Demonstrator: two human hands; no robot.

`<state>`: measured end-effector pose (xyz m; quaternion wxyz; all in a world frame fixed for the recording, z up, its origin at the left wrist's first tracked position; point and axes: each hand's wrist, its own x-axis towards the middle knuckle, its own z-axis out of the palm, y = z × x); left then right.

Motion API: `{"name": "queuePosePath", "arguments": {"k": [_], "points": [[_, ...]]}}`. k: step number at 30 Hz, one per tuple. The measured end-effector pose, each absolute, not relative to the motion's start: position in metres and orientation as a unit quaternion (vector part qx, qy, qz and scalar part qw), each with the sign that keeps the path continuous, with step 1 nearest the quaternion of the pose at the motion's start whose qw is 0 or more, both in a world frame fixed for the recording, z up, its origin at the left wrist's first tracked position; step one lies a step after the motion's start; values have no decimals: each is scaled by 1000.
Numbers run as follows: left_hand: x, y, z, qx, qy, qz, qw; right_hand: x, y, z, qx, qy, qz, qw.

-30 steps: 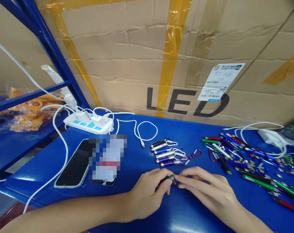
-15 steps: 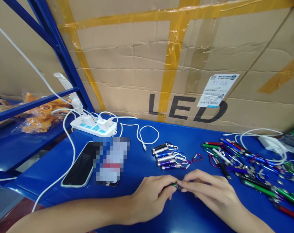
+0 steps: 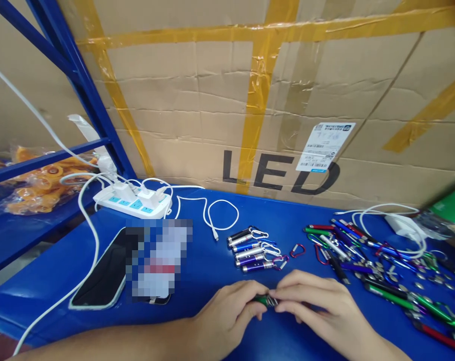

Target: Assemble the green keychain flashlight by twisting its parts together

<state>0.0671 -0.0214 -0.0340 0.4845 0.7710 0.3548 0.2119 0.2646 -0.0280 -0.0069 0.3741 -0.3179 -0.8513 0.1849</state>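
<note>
A small green keychain flashlight is pinched between the thumb and fingers of my left hand, which hide most of its tube. At its silver end, my right hand closes its fingertips on small metal parts; whether these are a cap, clip or button cells I cannot tell. Just beyond my hands lies a row of several keychain flashlights in black, silver, blue and purple, with carabiner clips. A loose red carabiner rests to the right of that row.
On the right is a pile of coloured flashlight tubes with scattered button cells. To the left lie a black phone and a blurred-out device. Behind are a power strip, white cables and a large cardboard box.
The camera view has shifted slightly, so things on the table sit further left. More of the green flashlight and its silver end shows between my fingers; both hands keep their grip.
</note>
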Motion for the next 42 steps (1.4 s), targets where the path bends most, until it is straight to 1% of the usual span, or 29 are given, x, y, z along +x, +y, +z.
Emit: {"name": "queuePosePath", "arguments": {"k": [5, 12, 18, 21, 29, 36, 42], "points": [[64, -18, -33, 765, 360, 207, 492, 262, -25, -14, -345, -809, 280, 384], [59, -15, -35, 748, 365, 222, 507, 259, -28, -23, -388, -768, 335, 385], [61, -13, -39, 736, 392, 248, 493, 251, -30, -36, -446, -668, 436, 406], [62, -13, -38, 729, 396, 250, 499, 250, -31, -40, -453, -653, 443, 414], [65, -14, -37, 733, 391, 251, 497, 253, -34, -32, -465, -674, 421, 391], [65, -15, -36, 743, 374, 250, 496, 251, -38, -32, -440, -649, 437, 441], [64, -16, -40, 752, 352, 225, 509, 254, -38, -29, -442, -644, 442, 442]]}}
